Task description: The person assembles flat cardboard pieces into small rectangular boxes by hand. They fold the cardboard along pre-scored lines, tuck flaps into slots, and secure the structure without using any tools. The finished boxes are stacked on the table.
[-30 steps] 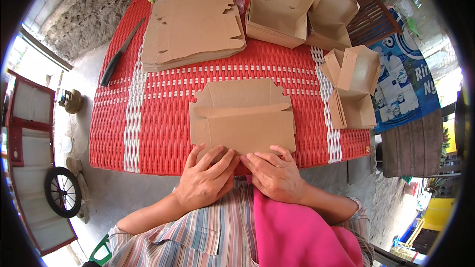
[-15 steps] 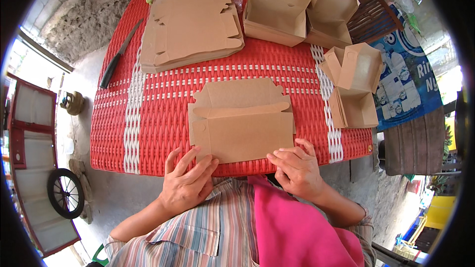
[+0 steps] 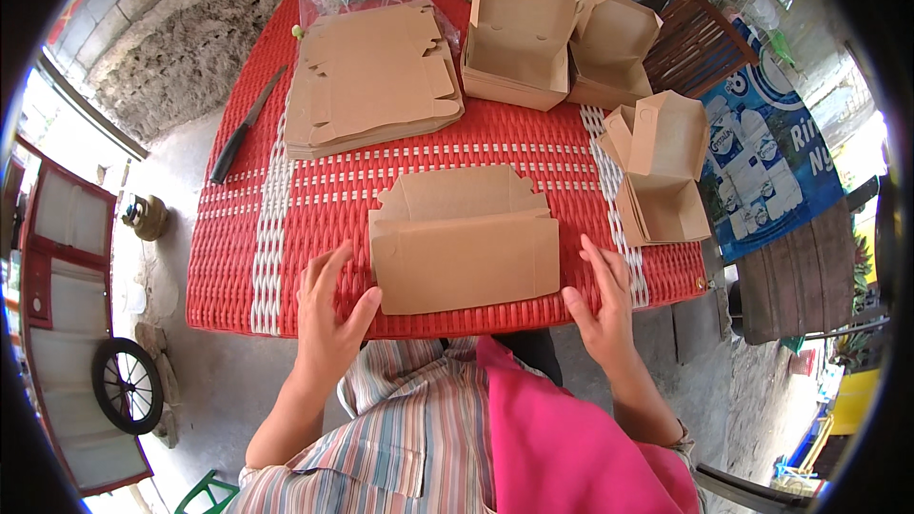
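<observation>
**Flat carton blank between two open hands**

A folded cardboard blank (image 3: 464, 247) lay at the near edge of the red woven table (image 3: 314, 205). Left hand (image 3: 330, 324) rested at its left end, fingers (image 3: 324, 271) spread, thumb touching the blank's corner. Right hand (image 3: 602, 309) stood just beside its right end, fingers apart, gripping nothing. Stack of flat blanks (image 3: 373, 81) toward the far left corner; assembled boxes (image 3: 562, 33) at the far edge, more (image 3: 662, 167) at the right edge. Knife (image 3: 245, 128) near the left edge.
</observation>
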Available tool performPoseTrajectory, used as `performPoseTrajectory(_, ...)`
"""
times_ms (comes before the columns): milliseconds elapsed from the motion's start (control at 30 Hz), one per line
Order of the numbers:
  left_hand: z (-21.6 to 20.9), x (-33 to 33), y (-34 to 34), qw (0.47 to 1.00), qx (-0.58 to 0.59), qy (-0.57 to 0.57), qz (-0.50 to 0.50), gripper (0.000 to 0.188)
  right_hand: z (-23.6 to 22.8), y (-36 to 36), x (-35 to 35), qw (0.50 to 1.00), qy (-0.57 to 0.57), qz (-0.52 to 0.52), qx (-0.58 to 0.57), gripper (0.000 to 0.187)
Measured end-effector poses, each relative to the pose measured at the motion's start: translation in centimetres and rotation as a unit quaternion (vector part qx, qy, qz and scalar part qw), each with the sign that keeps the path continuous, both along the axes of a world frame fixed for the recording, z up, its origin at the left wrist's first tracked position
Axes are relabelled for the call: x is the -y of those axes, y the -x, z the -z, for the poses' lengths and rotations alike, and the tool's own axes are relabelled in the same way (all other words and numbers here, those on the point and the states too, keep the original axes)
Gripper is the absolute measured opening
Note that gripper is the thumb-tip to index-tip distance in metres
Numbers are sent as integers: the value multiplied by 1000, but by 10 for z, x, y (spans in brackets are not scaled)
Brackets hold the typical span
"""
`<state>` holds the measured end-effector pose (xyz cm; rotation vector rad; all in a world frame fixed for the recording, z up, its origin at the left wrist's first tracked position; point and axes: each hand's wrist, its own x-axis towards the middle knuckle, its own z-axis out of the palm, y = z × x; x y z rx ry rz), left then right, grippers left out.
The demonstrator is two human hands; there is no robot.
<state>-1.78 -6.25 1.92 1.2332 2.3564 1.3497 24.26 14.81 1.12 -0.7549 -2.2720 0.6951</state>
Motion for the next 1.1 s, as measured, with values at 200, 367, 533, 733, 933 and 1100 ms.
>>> performPoseTrajectory(200,-1,-3,1,984,131,-28,120,25,-5,0,-2,991,8,-88,97,60)
performPoseTrajectory(367,12,27,2,943,1,-44,331,35,-22,-10,1,961,-36,-218,165,58)
performPoseTrajectory(533,25,40,-5,923,-84,-29,374,44,-5,-6,6,930,-159,-242,227,50)
performPoseTrajectory(733,-6,19,8,925,-230,96,287,53,-15,3,5,937,-121,-274,179,40)
performPoseTrajectory(933,2,22,8,907,-254,62,330,41,-7,3,2,935,-118,-292,164,32)
performPoseTrajectory(1100,14,12,2,952,-165,-34,255,30,11,8,-10,933,-196,-292,74,40)
